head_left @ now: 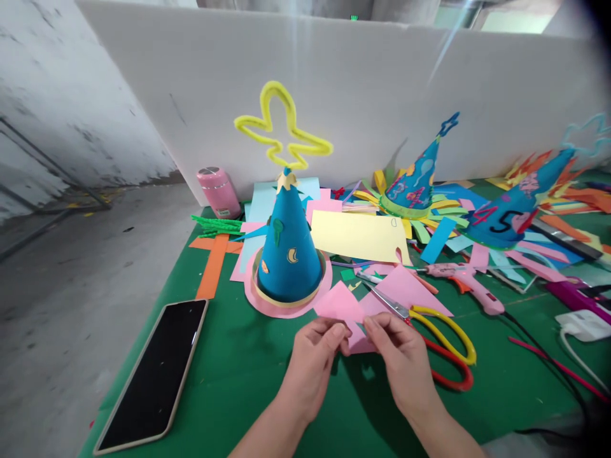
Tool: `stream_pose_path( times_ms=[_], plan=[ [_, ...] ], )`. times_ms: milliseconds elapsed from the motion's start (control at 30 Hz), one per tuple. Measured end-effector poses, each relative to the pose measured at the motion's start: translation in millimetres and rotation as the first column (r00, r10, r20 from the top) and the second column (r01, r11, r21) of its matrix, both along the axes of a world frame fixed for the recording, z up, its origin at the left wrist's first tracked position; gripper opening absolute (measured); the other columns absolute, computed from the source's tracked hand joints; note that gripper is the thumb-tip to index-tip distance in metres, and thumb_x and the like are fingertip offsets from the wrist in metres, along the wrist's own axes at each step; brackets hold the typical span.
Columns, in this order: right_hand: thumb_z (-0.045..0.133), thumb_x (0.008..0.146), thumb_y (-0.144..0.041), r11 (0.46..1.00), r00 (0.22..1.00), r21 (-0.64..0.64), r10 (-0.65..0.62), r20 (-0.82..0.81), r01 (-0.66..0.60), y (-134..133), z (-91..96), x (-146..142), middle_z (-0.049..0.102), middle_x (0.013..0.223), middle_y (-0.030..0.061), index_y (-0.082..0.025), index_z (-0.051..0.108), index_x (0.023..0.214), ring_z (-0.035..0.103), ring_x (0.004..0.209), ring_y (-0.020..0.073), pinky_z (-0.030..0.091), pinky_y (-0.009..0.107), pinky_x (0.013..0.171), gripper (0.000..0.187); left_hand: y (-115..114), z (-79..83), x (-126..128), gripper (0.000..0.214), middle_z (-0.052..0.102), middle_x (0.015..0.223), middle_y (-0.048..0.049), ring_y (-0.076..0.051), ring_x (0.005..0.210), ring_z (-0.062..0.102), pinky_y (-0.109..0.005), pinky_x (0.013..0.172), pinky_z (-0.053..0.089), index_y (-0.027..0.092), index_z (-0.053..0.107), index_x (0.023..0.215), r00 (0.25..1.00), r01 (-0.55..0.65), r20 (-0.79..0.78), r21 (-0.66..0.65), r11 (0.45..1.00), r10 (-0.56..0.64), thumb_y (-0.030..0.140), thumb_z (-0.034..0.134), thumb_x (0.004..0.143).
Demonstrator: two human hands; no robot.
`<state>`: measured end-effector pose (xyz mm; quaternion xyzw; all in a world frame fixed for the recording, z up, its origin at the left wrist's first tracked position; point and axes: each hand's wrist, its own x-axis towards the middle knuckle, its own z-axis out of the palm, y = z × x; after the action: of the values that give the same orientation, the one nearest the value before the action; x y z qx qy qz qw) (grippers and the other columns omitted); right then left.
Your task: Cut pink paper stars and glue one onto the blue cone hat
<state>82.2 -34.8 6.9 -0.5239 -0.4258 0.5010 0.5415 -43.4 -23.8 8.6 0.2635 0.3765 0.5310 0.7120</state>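
Observation:
My left hand (312,359) and my right hand (398,359) both pinch the near edge of a pink paper piece (346,308) over the green table (248,369). Their fingers are closed on the paper. Just behind it stands a blue paper cone hat (289,251) on a pink round base, topped by a yellow pipe-cleaner star (279,130). Scissors (432,334) with yellow and red handles lie just right of my right hand, blades on more pink paper.
A black phone (155,372) lies near the table's left edge. A pink glue gun (465,283), a yellow sheet (358,236), two other blue cone hats (415,181) (513,210), paper scraps and a pink bottle (218,191) fill the back. A white board wall stands behind.

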Motion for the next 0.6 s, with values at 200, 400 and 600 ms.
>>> stream_pose_path(
  times_ms=[200,400,600],
  plan=[
    [0.056,0.079,-0.028,0.989,0.983,-0.011,0.146,0.110,-0.146,-4,10.7,-4,0.049,0.055,-0.0025,-0.016,0.055,0.063,0.042,0.053,0.0109,0.034,0.022,0.050,0.020,-1,0.3,0,0.018,0.055,0.055,-0.0002,-0.009,0.054,0.046,-0.022,0.054,0.037,0.012,0.062,0.061,0.999,-0.035,-0.029,-0.039,0.999,0.034,0.027,0.063,0.072],
    [0.054,0.079,-0.027,0.991,0.966,0.016,0.122,0.229,-0.129,0,8.3,1,0.045,0.052,-0.0037,-0.017,0.052,0.060,0.037,0.049,0.0098,0.030,0.022,0.046,0.021,-2,2.1,2,0.020,0.055,0.053,0.0007,-0.009,0.052,0.046,-0.022,0.055,0.038,0.013,0.061,0.057,0.998,-0.045,-0.055,-0.045,0.998,0.043,0.027,0.063,0.071],
    [0.053,0.078,-0.026,0.993,0.941,0.053,0.084,0.329,-0.107,-2,4.3,9,0.044,0.052,-0.0034,-0.018,0.051,0.060,0.038,0.049,0.0106,0.031,0.023,0.046,0.020,-1,2.2,3,0.018,0.055,0.053,0.0015,-0.009,0.054,0.047,-0.021,0.054,0.038,0.013,0.061,0.057,0.994,-0.079,-0.074,-0.057,0.995,0.074,0.027,0.065,0.069]
  ],
)
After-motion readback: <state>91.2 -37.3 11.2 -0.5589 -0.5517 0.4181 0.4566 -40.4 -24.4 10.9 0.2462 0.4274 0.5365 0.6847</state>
